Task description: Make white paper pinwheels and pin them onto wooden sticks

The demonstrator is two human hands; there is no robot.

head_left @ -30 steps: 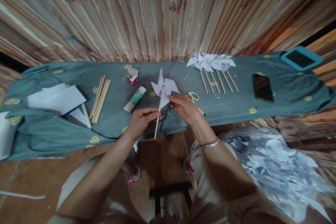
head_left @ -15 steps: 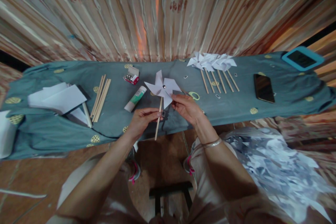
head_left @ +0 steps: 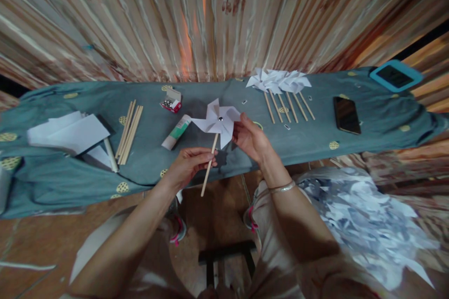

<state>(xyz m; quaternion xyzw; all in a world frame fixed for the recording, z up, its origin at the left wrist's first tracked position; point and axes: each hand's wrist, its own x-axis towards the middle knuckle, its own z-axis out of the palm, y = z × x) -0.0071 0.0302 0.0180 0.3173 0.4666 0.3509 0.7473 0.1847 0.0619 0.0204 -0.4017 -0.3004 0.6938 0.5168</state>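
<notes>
Between thumb and fingers, my left hand (head_left: 189, 163) grips the thin wooden stick of a white paper pinwheel (head_left: 212, 121), and the stick's lower end juts out below the hand. A silver pin head shows at the pinwheel's centre. Curled at the right-hand blades, my right hand (head_left: 253, 139) has its thumb at a blade tip and its fingers partly hidden behind the paper. Just left of the pinwheel lies a glue stick (head_left: 177, 131). Behind that sits a small open box of metal pins (head_left: 171, 102).
Several finished pinwheels (head_left: 280, 81) lie at the back right. A phone (head_left: 346, 115) and a blue-framed device (head_left: 396, 76) are further right. Loose wooden sticks (head_left: 130, 133) and white paper sheets (head_left: 68, 133) lie left. Yellow-green scissor handles (head_left: 258, 125) show behind my right hand. A bag of paper scraps (head_left: 368, 219) stands below right.
The pinwheel's blades have turned slightly, and its stick leans more. My right hand has shifted up to the right-hand blade tip, thumb raised. The whole view has moved a little.
</notes>
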